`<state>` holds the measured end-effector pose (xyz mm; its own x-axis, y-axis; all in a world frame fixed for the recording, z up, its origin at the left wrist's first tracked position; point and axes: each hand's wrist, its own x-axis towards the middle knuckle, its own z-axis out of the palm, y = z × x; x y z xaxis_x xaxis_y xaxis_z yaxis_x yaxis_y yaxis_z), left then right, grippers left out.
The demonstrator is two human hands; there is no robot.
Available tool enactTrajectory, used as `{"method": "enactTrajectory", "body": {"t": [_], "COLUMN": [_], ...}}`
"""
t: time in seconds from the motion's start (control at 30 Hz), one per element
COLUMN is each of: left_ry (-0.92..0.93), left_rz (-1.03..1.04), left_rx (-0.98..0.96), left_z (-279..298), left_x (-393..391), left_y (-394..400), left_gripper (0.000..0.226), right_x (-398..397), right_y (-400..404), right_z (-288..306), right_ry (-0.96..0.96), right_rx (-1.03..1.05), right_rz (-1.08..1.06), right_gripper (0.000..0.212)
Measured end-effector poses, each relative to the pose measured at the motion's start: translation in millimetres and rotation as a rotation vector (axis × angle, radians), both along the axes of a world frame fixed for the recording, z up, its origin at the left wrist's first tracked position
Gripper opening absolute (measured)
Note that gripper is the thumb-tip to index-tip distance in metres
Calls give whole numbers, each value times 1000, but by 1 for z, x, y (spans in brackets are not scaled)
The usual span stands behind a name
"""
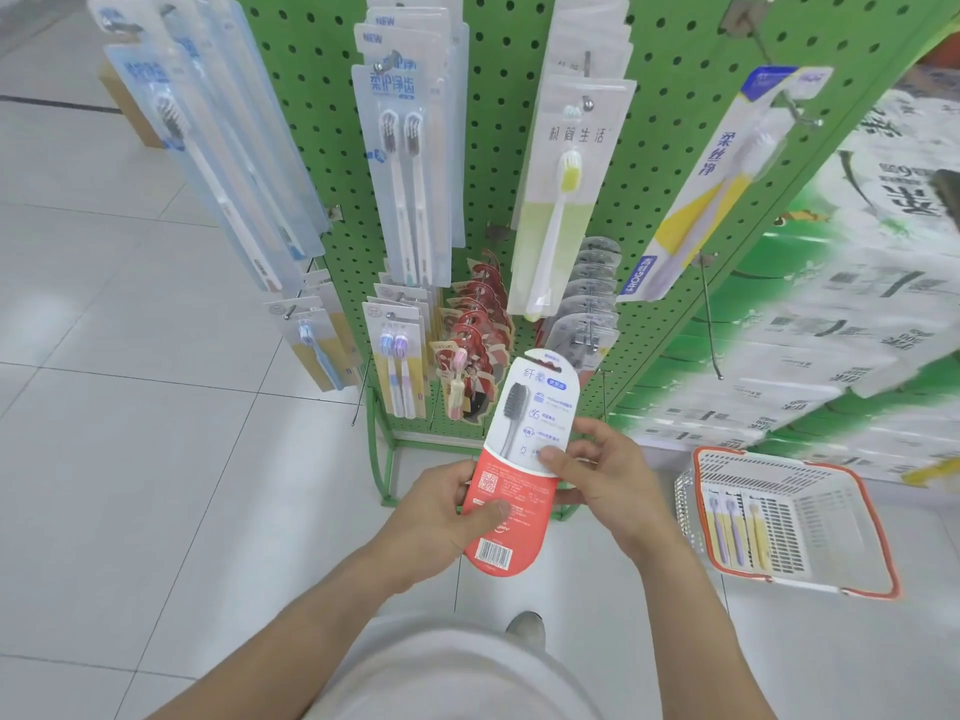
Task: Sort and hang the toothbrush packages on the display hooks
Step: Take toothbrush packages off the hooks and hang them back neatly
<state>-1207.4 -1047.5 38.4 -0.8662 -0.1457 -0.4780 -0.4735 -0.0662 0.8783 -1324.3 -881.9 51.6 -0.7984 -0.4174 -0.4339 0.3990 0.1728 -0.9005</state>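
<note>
head view: only view; person stands facing a green pegboard rack (498, 148), looking down at both hands.
package (519, 459): held in front of the rack's lower rows, above the floor, touching no hook.
left hand (441, 511): grip closed on the package's red lower half, thumb on the printed face, fingers behind; likely steadies the bottom so the card does not swing.
right hand (602, 470): grip pinches the package's right edge about mid-height, thumb on the face, other fingers loosely curled beside it; likely steers the top toward a hook.
why tilted: top leans away toward the rack, so the hang-hole end leads; a judgement.
package look: long card with rounded ends, back side up; upper part grey-white with a dark-bristled brush picture, blue label and small icons; lower part red with a QR code, fine print and a barcode near the bottom.
likely target: grey packs (589, 304) on a lower hook just above the package have the same rounded tops; probably the matching row, not certain.
other rows: red packs (478, 324) to the left of them, a two-brush pack (397, 356) further left, tall clear packs on the upper hooks.
basket (789, 517): white with orange rim, on the floor to the right; holds more brush packs (735, 532) yet to sort.
empty hook (709, 314): long wire on the rack's right side, bare.
stage: sorting underway, this package not yet hung.
</note>
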Motion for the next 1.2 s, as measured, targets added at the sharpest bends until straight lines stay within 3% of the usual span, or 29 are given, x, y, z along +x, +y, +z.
{"method": "enactTrajectory", "body": {"t": [0.17, 0.4, 0.5, 0.63, 0.67, 0.8, 0.9, 0.97, 1.03, 1.1, 1.2], "left_ry": [26, 53, 175, 292, 310, 319, 325, 330, 331, 286, 213], "left_rz": [-46, -67, -145, -241, -263, -292, -347, -304, -160, -17, 76], "left_rx": [-2, -366, -562, -823, -847, -831, -804, -692, -581, -580, -557], "left_z": [3, -1, -2, -8, -8, -11, -15, -13, -9, -9, -8], "left_x": [0, 2, 1, -4, -5, -7, -10, -14, -25, -41, -67], "left_y": [1, 9, 15, 19, 21, 27, 31, 34, 35, 33, 33], "left_gripper": [43, 24, 31, 41, 48, 70, 80, 73, 51, 38, 49], "right_x": [-2, -5, 1, 6, 7, 6, 3, -2, -10, -22, -37], "right_y": [6, 13, 11, 10, 10, 6, 11, 16, 22, 27, 32], "right_z": [3, -2, 0, 6, 8, 16, 15, 13, 8, 4, 0], "right_ry": [-45, -95, -109, -188, -202, -238, -161, -86, -33, -14, 2], "right_rx": [61, 309, 196, 146, 109, -119, -133, -106, -58, -36, -28], "right_rz": [71, 223, 190, 147, 145, 15, -77, -82, -80, -84, -16], "right_gripper": [38, 19, 38, 78, 79, 39, 21, 18, 16, 16, 17]}}
